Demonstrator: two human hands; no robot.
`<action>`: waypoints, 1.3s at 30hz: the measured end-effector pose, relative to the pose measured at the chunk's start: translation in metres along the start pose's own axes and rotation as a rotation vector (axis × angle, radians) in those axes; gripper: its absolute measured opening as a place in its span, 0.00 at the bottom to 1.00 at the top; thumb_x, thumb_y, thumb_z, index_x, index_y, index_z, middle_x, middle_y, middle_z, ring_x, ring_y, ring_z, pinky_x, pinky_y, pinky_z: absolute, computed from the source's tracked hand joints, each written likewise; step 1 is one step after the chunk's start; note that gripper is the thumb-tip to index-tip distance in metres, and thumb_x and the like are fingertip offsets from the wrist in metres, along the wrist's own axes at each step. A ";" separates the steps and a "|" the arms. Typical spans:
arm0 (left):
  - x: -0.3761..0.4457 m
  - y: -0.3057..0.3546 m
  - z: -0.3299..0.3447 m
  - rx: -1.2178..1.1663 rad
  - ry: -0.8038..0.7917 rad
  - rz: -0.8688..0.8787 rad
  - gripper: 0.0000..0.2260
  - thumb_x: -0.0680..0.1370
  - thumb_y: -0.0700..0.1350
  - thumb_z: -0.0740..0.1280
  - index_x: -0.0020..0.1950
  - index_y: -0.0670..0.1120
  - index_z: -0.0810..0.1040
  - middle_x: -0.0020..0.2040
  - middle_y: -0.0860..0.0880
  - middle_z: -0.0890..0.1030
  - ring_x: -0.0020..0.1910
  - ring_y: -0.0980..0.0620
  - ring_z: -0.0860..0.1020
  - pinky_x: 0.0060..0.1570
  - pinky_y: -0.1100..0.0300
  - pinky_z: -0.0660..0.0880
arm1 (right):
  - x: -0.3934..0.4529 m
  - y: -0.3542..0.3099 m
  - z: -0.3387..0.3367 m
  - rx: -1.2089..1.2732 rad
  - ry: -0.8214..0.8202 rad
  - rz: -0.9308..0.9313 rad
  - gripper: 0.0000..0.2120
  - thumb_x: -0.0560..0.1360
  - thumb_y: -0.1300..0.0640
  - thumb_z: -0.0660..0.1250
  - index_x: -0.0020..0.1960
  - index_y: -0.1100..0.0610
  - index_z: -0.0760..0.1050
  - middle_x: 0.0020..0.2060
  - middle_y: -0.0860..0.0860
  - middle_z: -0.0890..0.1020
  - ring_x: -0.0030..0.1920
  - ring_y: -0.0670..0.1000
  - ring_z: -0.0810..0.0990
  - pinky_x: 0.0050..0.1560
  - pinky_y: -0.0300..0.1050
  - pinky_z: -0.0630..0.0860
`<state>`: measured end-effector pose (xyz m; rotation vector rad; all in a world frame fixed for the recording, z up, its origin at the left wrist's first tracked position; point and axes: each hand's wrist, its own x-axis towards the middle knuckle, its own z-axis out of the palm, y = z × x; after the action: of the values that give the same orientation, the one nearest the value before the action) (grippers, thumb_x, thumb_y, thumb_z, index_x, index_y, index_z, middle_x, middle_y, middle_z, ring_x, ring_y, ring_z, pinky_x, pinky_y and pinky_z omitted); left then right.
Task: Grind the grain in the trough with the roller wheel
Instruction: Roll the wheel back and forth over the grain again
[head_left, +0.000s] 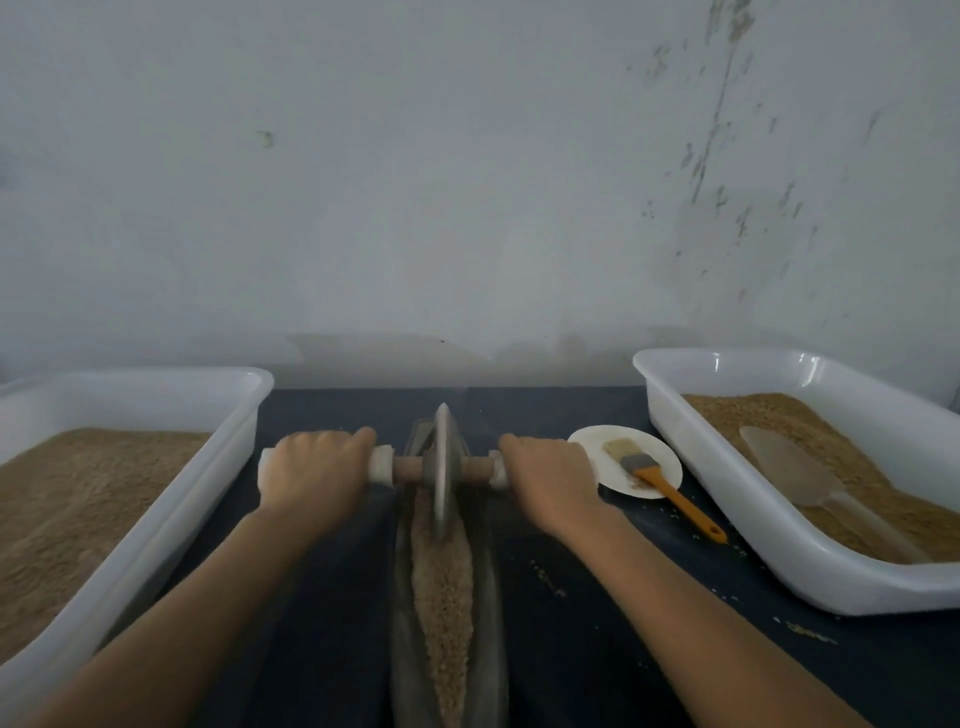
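The roller wheel (442, 470) stands upright in the far end of the grain-filled trough (488, 597), with the left hand (317, 467) and right hand (550, 480) each clenched round its axle handle on either side.

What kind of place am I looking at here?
Probably a small, plain workroom for hand-grinding grain: a narrow trough with a roller wheel on a dark table, white tubs of grain either side, against a stained bare wall.
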<state>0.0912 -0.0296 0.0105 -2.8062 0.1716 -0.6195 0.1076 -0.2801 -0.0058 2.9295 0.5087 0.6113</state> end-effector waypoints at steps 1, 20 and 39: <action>-0.006 -0.001 0.000 -0.025 -0.018 0.000 0.12 0.73 0.56 0.67 0.43 0.56 0.64 0.38 0.56 0.76 0.36 0.55 0.76 0.34 0.60 0.65 | -0.006 -0.002 -0.005 -0.020 0.008 -0.027 0.05 0.77 0.52 0.63 0.50 0.52 0.69 0.45 0.50 0.81 0.43 0.56 0.80 0.35 0.48 0.64; 0.004 -0.001 0.007 -0.039 -0.002 -0.042 0.05 0.75 0.51 0.64 0.47 0.52 0.69 0.43 0.51 0.80 0.41 0.47 0.80 0.35 0.56 0.65 | 0.024 0.001 -0.005 -0.081 -0.002 0.002 0.08 0.75 0.52 0.65 0.51 0.52 0.70 0.46 0.50 0.81 0.44 0.57 0.80 0.36 0.47 0.65; -0.052 -0.002 0.008 -0.126 0.043 0.029 0.13 0.71 0.52 0.70 0.39 0.55 0.65 0.30 0.55 0.70 0.27 0.53 0.71 0.30 0.60 0.62 | -0.048 -0.006 -0.029 -0.122 0.100 -0.163 0.19 0.55 0.59 0.80 0.40 0.55 0.73 0.31 0.51 0.78 0.27 0.54 0.76 0.27 0.43 0.60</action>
<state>0.0476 -0.0175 -0.0167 -2.9067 0.2689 -0.6853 0.0527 -0.2895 0.0016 2.7210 0.6871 0.7413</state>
